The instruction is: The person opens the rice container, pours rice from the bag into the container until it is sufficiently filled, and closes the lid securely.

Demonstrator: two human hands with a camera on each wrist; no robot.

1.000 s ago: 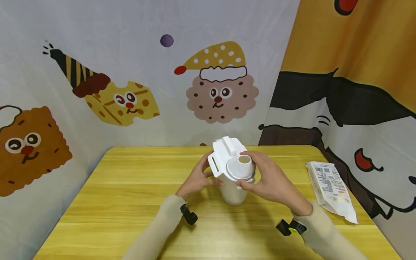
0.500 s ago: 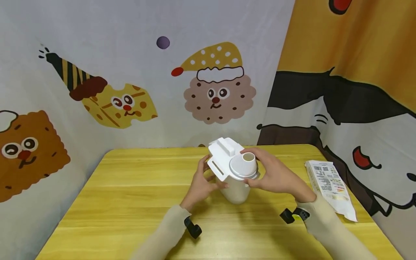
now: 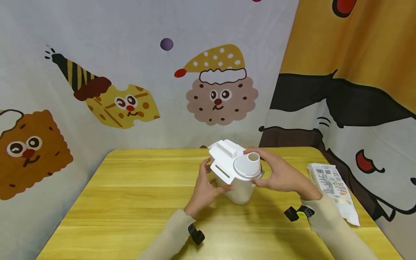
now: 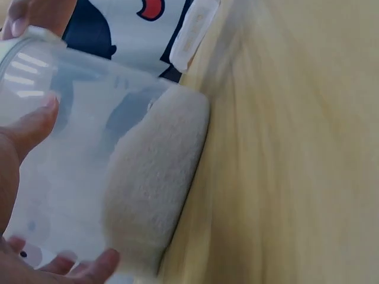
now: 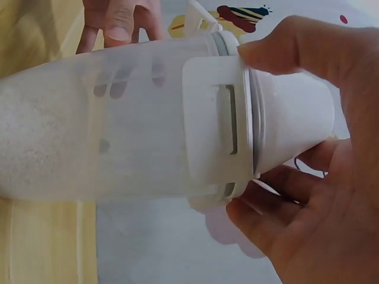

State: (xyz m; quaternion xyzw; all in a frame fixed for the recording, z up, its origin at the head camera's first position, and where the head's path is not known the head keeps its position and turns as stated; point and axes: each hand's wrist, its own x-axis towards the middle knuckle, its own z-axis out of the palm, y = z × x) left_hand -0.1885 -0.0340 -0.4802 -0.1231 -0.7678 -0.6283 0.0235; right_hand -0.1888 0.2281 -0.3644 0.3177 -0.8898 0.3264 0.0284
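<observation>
A translucent storage container (image 3: 239,191) with a white lid (image 3: 227,153) stands slightly tilted between both hands. A pale, grainy filling (image 4: 160,160) lies slanted in its lower part. On the lid are a raised bar handle, a slotted tab and a round white cap (image 3: 246,166) with a short open spout. My left hand (image 3: 207,191) grips the container's body from the left, thumb on the near side. From the right, my right hand (image 3: 281,176) grips the lid's rim around the cap (image 5: 290,118). Whether the base touches the table cannot be told.
A white printed packet (image 3: 333,187) lies near the right edge of the wooden table (image 3: 130,195). Behind the table hangs a cloth (image 3: 146,21) with cartoon prints. Each wrist wears a small black camera.
The container and both hands have shifted a little to the right. The container has turned slightly, its slotted tab swinging toward the near side. Both hands keep their hold.
</observation>
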